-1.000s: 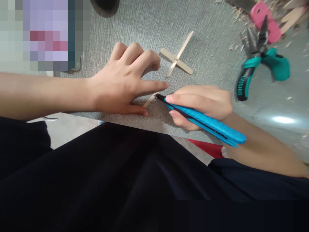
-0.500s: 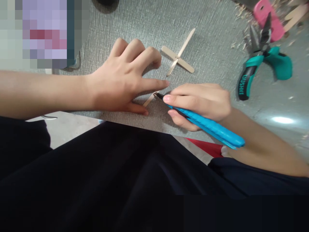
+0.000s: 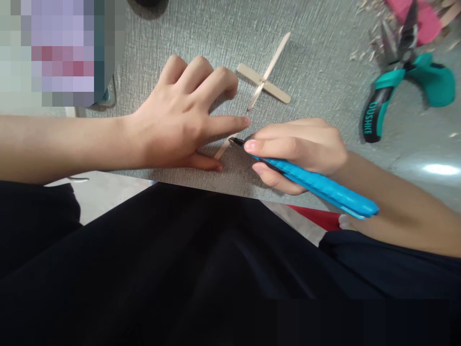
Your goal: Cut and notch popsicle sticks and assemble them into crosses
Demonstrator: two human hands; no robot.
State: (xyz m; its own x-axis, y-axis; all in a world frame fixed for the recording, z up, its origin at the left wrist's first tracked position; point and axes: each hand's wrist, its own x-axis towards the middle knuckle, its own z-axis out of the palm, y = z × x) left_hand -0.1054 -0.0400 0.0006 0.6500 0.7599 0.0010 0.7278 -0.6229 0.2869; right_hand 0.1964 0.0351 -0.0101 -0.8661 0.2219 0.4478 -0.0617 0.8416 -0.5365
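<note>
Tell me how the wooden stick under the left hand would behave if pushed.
The wooden stick looks thin and flat: probably light, stiff, yet snappable. It should slide, not roll, though the textured table may slow it. The left hand pins it, so it likely won't shift.

Tip of the blue knife (image 3: 324,190) slightly closer to the wooden stick (image 3: 220,152)

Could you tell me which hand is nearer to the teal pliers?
Right. The right hand, gripping a blue knife, is just left of the teal pliers; the left hand lies farther left.
</note>
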